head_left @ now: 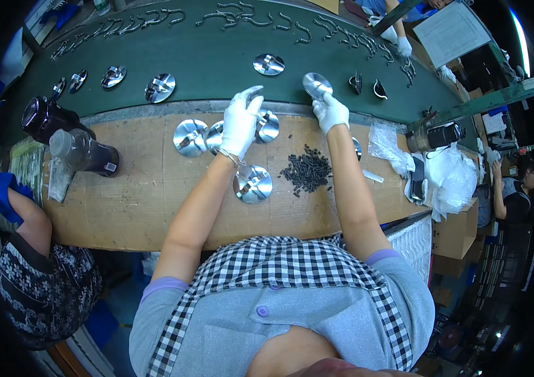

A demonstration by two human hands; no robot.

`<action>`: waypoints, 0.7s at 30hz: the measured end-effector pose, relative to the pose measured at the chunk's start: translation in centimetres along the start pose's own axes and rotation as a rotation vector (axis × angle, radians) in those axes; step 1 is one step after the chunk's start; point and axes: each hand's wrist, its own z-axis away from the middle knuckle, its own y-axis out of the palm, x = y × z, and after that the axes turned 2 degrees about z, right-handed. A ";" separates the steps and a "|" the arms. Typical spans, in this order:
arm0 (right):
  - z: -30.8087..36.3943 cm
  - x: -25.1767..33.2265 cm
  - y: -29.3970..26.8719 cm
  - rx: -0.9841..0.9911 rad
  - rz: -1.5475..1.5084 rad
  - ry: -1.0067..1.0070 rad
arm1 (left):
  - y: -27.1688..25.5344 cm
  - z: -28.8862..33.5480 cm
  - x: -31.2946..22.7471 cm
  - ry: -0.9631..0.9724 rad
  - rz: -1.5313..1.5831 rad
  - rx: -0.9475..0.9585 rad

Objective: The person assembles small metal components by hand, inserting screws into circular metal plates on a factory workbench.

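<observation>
My right hand [331, 113], in a white glove, pinches a round shiny metal disc [317, 85] by its near edge, over the front edge of the green belt. My left hand [240, 122], also gloved, is above the cardboard with fingers stretched forward and apart, holding nothing that shows. Beneath and beside it lie several metal discs with raised brackets: one disc [190, 138] to its left, one [268, 127] to its right, one [253, 184] nearer me. Another, partly hidden by the left hand, lies between. A pile of small black cylindrical pieces [307, 171] lies between my forearms.
On the green belt [216, 69] stand more discs [160, 88], with rows of curved metal pieces [235, 16] farther back. Dark bottles [85, 152] stand at left; clear plastic bags [452, 173] lie at right. Other people work beside me and across the belt.
</observation>
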 end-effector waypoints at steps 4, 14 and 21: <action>-5.0 -2.7 1.2 0.273 0.118 -0.404 | 0.6 -0.4 0.5 -0.034 0.094 -0.027; -2.1 -0.8 14.5 0.176 0.886 -0.241 | -0.7 -0.4 1.5 -0.289 0.321 -0.048; 11.1 2.8 10.3 0.549 0.883 -0.445 | -0.5 -0.3 0.7 -0.207 0.324 -0.110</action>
